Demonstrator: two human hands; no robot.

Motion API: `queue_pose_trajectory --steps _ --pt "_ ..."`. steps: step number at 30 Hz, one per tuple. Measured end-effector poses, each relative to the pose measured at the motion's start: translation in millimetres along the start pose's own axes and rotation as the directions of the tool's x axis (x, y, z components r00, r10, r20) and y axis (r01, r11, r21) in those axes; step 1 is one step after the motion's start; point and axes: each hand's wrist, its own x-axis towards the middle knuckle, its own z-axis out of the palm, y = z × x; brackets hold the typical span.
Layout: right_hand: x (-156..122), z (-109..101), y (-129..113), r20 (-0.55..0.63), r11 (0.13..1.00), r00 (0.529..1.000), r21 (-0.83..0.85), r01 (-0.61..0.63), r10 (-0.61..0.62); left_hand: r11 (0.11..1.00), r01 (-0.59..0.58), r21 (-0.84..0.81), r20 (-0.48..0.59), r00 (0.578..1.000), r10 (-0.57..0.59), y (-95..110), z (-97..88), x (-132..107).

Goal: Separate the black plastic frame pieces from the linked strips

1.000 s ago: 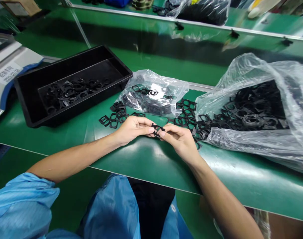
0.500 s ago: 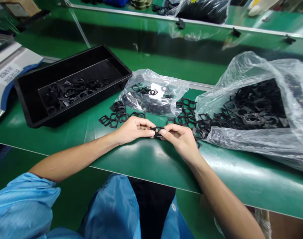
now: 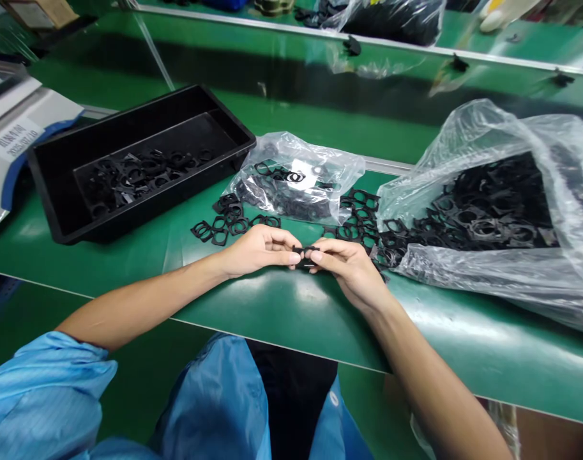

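Observation:
Between my two hands is a small black plastic part [image 3: 306, 254], held just above the green table near its front. My left hand [image 3: 262, 250] pinches its left end between thumb and fingers. At the right end, my right hand [image 3: 345, 263] grips it the same way. The fingers cover much of the part, so its full shape is hidden. Behind my left hand lie several loose black two-ring frames [image 3: 227, 220]. More such frames [image 3: 358, 220] are heaped behind my right hand, spilling toward a large clear plastic bag [image 3: 468, 262].
A black tray [image 3: 56, 220] with black parts in it stands at the left, beside a white and blue machine [image 3: 37, 121]. A smaller clear bag [image 3: 291, 191] of black frames lies behind my hands. A metal-edged green ledge [image 3: 291, 29] runs along the back.
My right hand has turned slightly, and the black plastic part has tilted a little between my fingers. Both hands keep their pinch on it.

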Motion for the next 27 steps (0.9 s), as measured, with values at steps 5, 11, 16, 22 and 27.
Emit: queue_pose_trajectory --steps 5,11,16,22,27 --pt "-1.5 0.3 -1.3 -0.007 1.0 1.0 0.007 0.009 -0.009 0.999 0.008 -0.052 0.024 1.0 -0.007 -1.6 -0.7 0.5" --pt "-1.3 -0.7 0.2 -0.066 1.0 0.998 -0.011 0.017 -0.018 0.99 -0.009 -0.138 -0.039 0.999 0.004 -4.9 1.8 1.2" --pt "-1.7 0.9 -1.2 -0.121 0.999 0.992 -0.021 0.038 -0.04 0.992 -0.057 -0.113 -0.116 0.992 0.044 -3.2 2.7 2.1" --pt "-3.2 2.5 -0.3 -0.116 0.993 0.99 -0.095 0.075 -0.086 0.993 -0.108 -0.044 -0.157 0.983 0.1 -0.4 4.9 0.7" --pt "-0.7 0.3 2.0 -0.139 0.989 0.984 -0.114 0.092 -0.108 0.995 -0.085 -0.05 -0.167 0.983 0.076 -2.0 6.7 1.4"
